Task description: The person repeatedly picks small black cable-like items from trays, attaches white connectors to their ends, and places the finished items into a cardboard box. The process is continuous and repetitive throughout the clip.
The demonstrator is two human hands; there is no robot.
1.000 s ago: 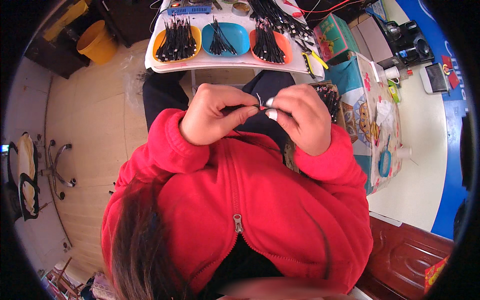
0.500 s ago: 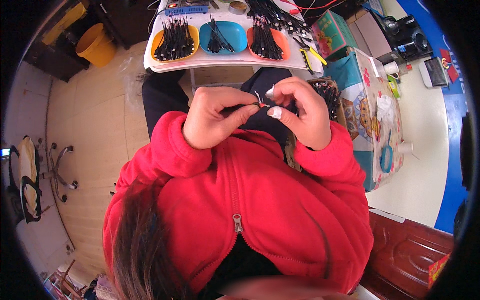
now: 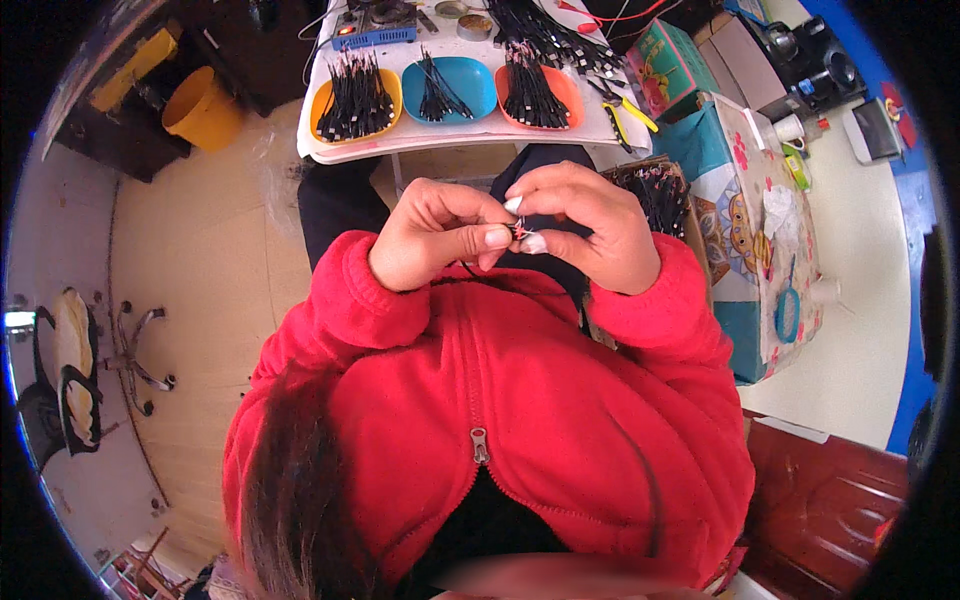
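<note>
Left hand: thumb and forefinger of the left hand (image 3: pixel 435 238) pinched on a cable (image 3: pixel 519 231).
Right hand: the right hand (image 3: pixel 600 225) has its white-covered thumb and fingertip slightly parted at the wire ends; from here I can't tell whether they grip one.
Cable: black with reddish and pale wire ends, over the lap, short of the table's near edge.
Table: white table (image 3: pixel 440 148) with three trays along its near edge: yellow (image 3: pixel 323 97) at the left, blue (image 3: pixel 482 78) mid-edge, orange (image 3: pixel 572 100) toward the right; black cables in each, fewest in the blue.
Near right corner: yellow-handled cutters (image 3: pixel 640 115).
Far right: loose black cables (image 3: pixel 555 35).
Far left: a blue device (image 3: pixel 372 38).
</note>
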